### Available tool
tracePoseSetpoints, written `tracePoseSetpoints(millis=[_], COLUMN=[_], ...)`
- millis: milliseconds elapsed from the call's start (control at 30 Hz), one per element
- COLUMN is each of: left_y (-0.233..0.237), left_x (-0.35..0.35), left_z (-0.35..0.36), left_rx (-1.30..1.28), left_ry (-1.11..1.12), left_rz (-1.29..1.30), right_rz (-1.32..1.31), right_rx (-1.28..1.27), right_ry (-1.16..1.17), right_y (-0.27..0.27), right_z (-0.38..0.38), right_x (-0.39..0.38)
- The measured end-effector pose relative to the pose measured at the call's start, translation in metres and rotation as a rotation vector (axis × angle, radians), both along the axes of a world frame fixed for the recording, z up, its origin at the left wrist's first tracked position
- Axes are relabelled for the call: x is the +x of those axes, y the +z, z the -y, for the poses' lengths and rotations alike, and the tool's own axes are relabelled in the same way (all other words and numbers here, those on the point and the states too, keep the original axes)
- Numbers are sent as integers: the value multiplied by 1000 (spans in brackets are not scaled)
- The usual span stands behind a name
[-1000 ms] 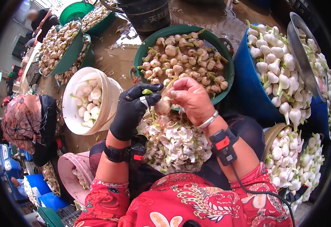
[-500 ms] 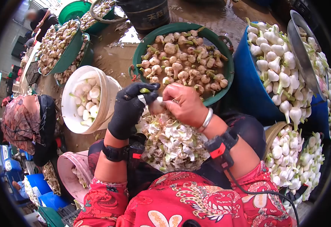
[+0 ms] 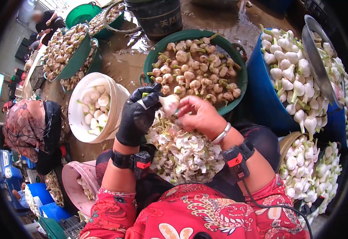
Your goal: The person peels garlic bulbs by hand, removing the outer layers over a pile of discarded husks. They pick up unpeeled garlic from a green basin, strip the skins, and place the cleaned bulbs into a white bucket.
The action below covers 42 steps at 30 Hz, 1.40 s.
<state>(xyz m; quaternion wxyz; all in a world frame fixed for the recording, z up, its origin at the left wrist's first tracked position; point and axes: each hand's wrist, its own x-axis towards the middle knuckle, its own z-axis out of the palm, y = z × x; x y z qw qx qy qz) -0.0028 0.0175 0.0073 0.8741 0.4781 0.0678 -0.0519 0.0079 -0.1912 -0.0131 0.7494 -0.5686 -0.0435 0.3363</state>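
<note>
In a black glove, my left hand is closed round the green stem of a garlic bulb, whose pale white head points right. My bare right hand, with a silver bangle at the wrist, is just right of the bulb, its fingers loosely curled and apart. Below both hands lies a heap of garlic peelings in my lap. Ahead, a green basin holds unpeeled garlic in brownish water.
A white bucket with peeled bulbs stands at left, above a pink bucket. Blue tubs of white garlic are at right. A black bucket stands beyond the basin. At far left another person bends over.
My right hand has come off the bulb, moving right and down with its fingers loosened. The bulb shows cleaner and whiter in my left hand.
</note>
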Motion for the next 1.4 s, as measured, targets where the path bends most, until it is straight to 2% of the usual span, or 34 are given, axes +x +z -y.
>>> tracePoseSetpoints(millis=[67, 133, 233, 267, 333, 400, 467, 500, 533, 600, 667, 733, 800, 933, 1000, 1033, 1067, 1133, 1200, 1267, 1333, 1367, 1400], left_y=[5, 7, 6, 5, 4, 7, 8, 6, 6, 5, 11, 18, 22, 26, 27, 27, 28, 29, 25, 19, 15, 14, 13], left_x=[-3, -3, -4, -4, -3, -4, -7, -9, -9, -10, -13, -17, -21, -29, -33, -33, -33, -31, -26, -21, -17, -16, -14], left_z=[10, 16, 26, 27, 28, 30, 32, 36, 35, 33, 35, 37, 35, 28, 29, 30, 29, 26, 23, 22, 24, 25, 25], left_rx=[-14, -24, -28, -25, 100, 183, 505, 587, 587, 997, 1085, 1173, 1242, 1104, 720, 720, 644, 573, 482, 449, 630, 627, 791], left_ry=[-54, -59, -63, -65, -43, -34, -24, 0, -3, 36, 39, 42, -2, 26, -20, -20, -2, 20, 70, 63, 41, 34, 38], left_rz=[83, 73, 49, 51, 85, 85, 201, 287, 286, 520, 582, 647, 721, 634, 377, 377, 308, 240, 188, 189, 375, 373, 462], right_rz=[-206, -106, 388, 390, 361, 361, 329, 344, 342, 506, 607, 1024, 1002, 852, 472, 283, 283, 37, 38, 209, 288, 387, 484], right_rx=[279, 301, 100, 103, -149, -144, -110, -123, -123, -291, -356, -550, -580, -453, -239, -85, -84, 51, 120, 31, -60, -192, -325], right_ry=[-31, -113, -262, -264, -373, -457, -421, -468, -470, -491, -460, -463, -460, -450, -481, -478, -477, -378, -357, -355, -396, -424, -450], right_y=[19, 8, -1, -2, 2, 3, 3, 1, 0, 1, 5, 7, 10, 6, 7, 11, 15, 21, 21, 20, 7, 2, 1], right_z=[4, -4, -12, -11, -7, -4, -3, -8, -10, -11, -10, -11, -9, -7, -4, -2, 0, 1, -6, -11, -16, -19, -21], right_x=[1, 3, 4, 4, 2, 1, 0, -2, -4, -6, -9, -9, -11, 1, 10, 9, 9, 8, 5, 3, 4, 4, 4])
